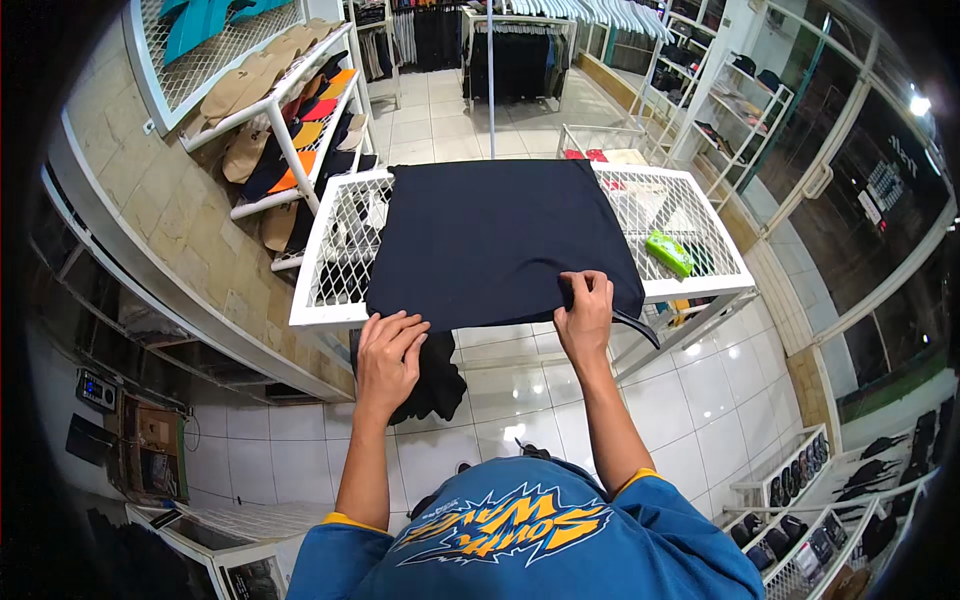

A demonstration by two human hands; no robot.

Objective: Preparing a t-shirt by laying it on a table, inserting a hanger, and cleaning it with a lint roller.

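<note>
A dark navy or black piece of cloth (487,232), apparently a garment, lies spread over the middle of a white mesh-topped table (307,311). Its near edge hangs slightly past the table front, and a narrow dark strip (637,328) sticks out at the near right corner. My left hand (388,364) has its fingertips on the near left corner; whether it grips is unclear, as the thumb's contact is hidden. Near the right end of the same edge, my right hand (586,315) pinches the cloth between thumb and fingers, with small creases beside it.
A bright green pack (669,253) lies on the mesh at right. Dark fabric (431,379) hangs or lies below the table's left front. Caps (244,94) fill a white rack at left. Clothes racks (517,64) stand beyond, glass doors (855,172) at right.
</note>
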